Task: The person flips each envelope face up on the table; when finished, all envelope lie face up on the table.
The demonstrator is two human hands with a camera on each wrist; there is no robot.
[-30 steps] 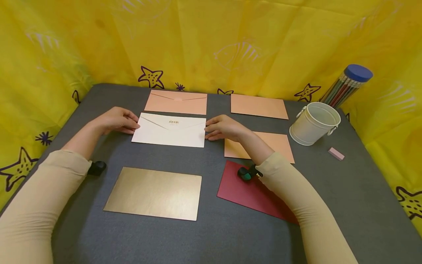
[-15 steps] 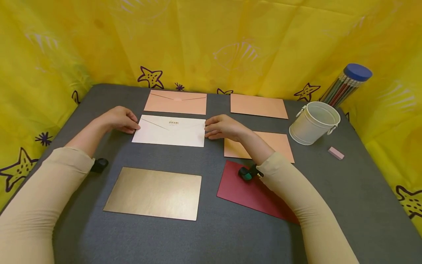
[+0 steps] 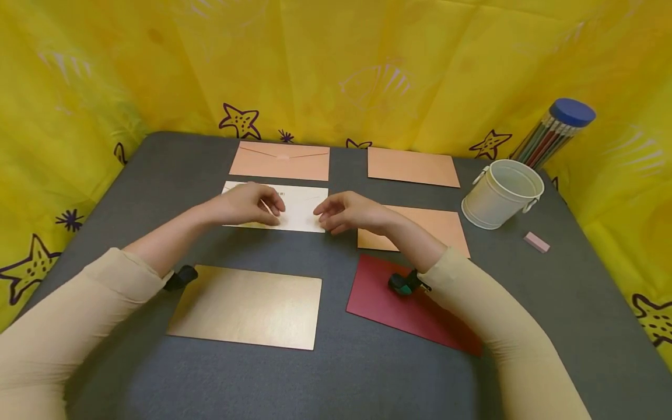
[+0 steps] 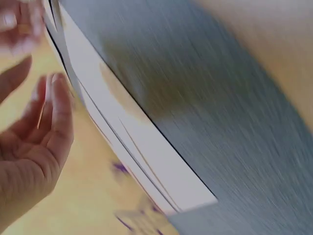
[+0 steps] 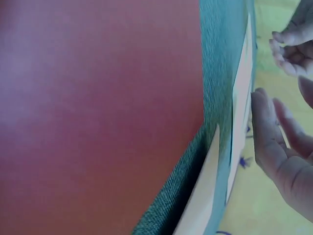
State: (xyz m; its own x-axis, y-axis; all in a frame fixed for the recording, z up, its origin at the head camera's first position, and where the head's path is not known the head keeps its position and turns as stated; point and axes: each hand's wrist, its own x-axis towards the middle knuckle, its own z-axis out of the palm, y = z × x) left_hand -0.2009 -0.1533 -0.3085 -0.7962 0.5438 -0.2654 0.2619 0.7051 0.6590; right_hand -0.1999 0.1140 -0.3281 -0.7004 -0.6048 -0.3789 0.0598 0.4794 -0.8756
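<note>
- Head view: the white envelope (image 3: 303,209) lies flat on the dark grey table (image 3: 262,385). My left hand (image 3: 244,204) is over its left part, my right hand (image 3: 354,212) at its right end. Both have softly bent fingers, with the thumb apart from them.
- To the right stands a round white bucket (image 3: 496,198); behind it, many pencils (image 3: 546,140) lean together under a round blue lid (image 3: 572,112).
- Nearer to me lie one gold rectangle (image 3: 249,308), a little shiny, and one dark red rectangle (image 3: 375,306).
- Left wrist view: beside my left hand, the white envelope shows slanting flap lines; whether fingertips touch it, I cannot tell.
- Right wrist view: my right hand has fingers rather straight; the table looks woven.
</note>
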